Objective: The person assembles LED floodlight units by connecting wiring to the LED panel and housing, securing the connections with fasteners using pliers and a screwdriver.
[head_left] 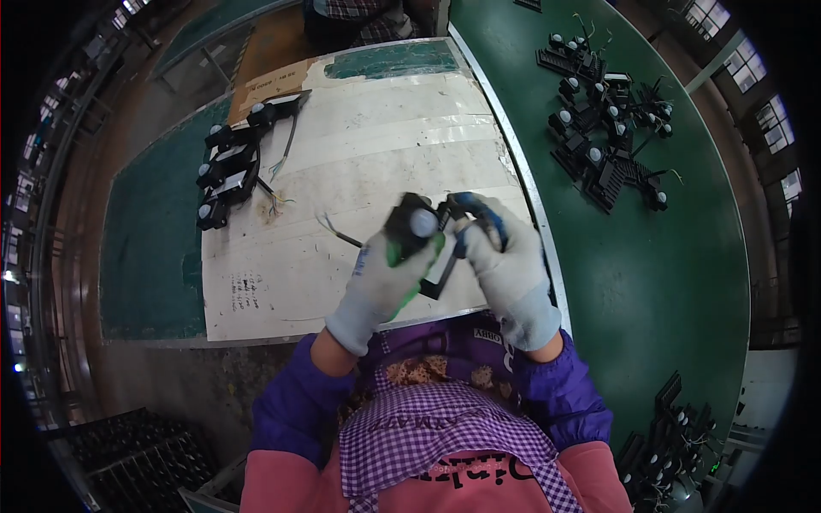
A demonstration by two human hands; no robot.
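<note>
Over the near part of the white-topped bench, both gloved hands hold a black sensor floodlight (440,272) with a pale domed sensor. My left hand (382,278), in a white glove with green on the fingers, is closed around the sensor side. The fingers of my right hand (505,261), in a white glove with blue fingertips, are curled on the light's black upper right end. The gloves hide part of the light, and blur obscures fine detail. A cable with bare coloured wire ends (338,231) sticks out to the left of it.
Several similar lights (229,175) line the bench's left side, wires pointing inward. A green table (650,291) on the right, beyond a metal edge (520,162), bears more black lights (611,128) and another pile (671,449) near its front. A person (368,21) is at the far end.
</note>
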